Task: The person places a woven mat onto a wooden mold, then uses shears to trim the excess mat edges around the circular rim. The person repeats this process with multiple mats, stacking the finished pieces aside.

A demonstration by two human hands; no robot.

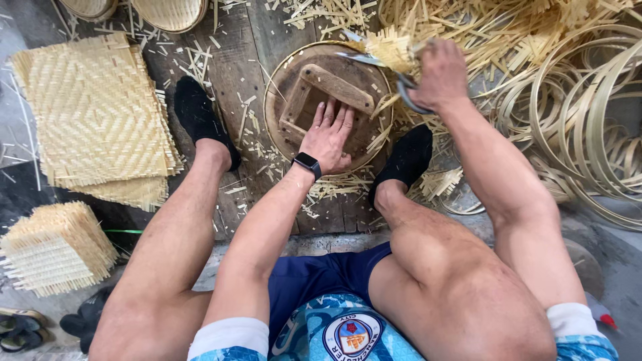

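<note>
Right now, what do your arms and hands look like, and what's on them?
Both arms are bare from the sleeves down. The left hand is ungloved, with a black smartwatch strapped at the wrist. The right hand is ungloved, with nothing visible on its wrist. Short sleeves end in white cuffs on a blue patterned shirt.

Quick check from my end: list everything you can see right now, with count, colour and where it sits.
round wooden form: one, brown, on the floor planks between the feet, pale woven rim around it
shears: one, grey metal, at the form's upper right edge
woven bamboo mats: a stack, pale yellow, left
smaller mat stack: one pile, pale yellow, lower left
bamboo hoops: many, tan, right
loose strips and offcuts: many, pale, top and around the form
baskets: two, tan, top left edge
sandals: dark, bottom left corner
socks: two, black
wrist band: one, black
left hand: flat on the form
right hand: gripping the shears
</note>
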